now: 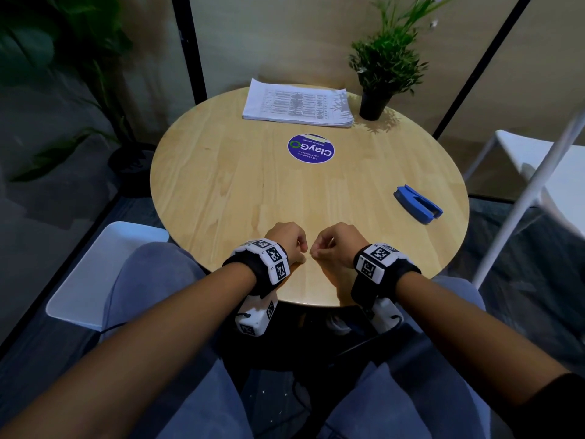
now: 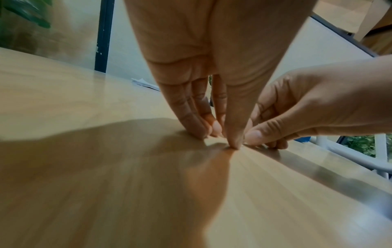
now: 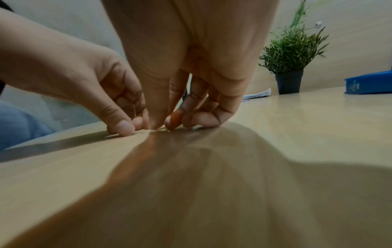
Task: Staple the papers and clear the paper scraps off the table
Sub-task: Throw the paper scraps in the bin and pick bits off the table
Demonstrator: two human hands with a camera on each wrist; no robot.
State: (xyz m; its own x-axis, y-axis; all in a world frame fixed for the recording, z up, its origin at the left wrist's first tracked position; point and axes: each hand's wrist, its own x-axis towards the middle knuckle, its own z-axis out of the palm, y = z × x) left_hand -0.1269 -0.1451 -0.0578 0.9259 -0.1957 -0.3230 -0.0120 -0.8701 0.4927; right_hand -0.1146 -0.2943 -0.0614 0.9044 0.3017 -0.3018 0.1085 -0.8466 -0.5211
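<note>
A stack of printed papers [image 1: 297, 103] lies at the far side of the round wooden table [image 1: 237, 198]. The blue stapler [image 1: 418, 204] lies on its side near the right rim, seen also as the stapler [image 3: 369, 83] in the right wrist view. My left hand [image 1: 302, 253] and right hand [image 1: 316, 252] sit close together at the near edge. Their fingers are curled, and their tips are bunched on the wood. In the wrist views the left hand [image 2: 220, 139] and right hand [image 3: 165, 125] nearly touch. No scrap shows between the fingertips.
A small potted plant [image 1: 376, 99] stands beside the papers at the back right. A purple round sticker [image 1: 311, 149] marks the table's middle. A white chair [image 1: 538, 166] stands to the right, and a white seat [image 1: 95, 280] is at my left knee.
</note>
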